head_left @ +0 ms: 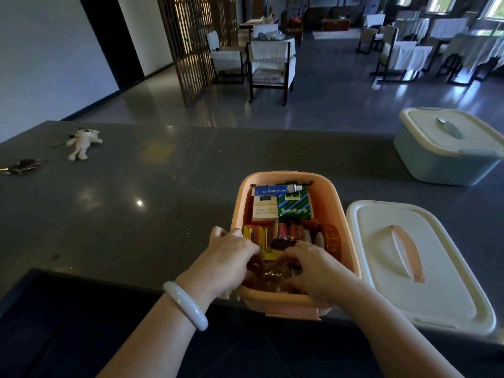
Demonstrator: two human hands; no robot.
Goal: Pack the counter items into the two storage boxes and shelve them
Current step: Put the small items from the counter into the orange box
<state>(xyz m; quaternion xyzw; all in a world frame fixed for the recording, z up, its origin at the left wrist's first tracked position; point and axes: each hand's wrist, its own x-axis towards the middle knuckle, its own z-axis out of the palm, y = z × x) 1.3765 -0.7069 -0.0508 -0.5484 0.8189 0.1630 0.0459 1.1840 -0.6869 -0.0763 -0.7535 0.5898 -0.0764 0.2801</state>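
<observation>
**At the Near Edge: Risk of a Tip**

Down in the near end of the pink box (289, 298), found the left hand (231, 252) and the right hand (313, 264) close together, both curled around a brown crinkly packet (272, 276). Could not see the fingertips well.

Could have gone wrong like this: pushed down too hard and tipped the pink box, parked right at the near edge of the surface (163, 200) with its front clip poking over. Could also have squashed the packet, or knocked the batteries (259, 236) and the red tape roll (331, 238) out of place.

Saw small cartons (264, 211) packed at the far end, beyond the hands. Spotted the white lid (409, 263) lying flat just right of the right hand, off the box. Noted the blue box (441, 156) closed, far right. Left to pack: the white plush toy (83, 143) and dark keys (23, 166), far left, well apart from both hands.
</observation>
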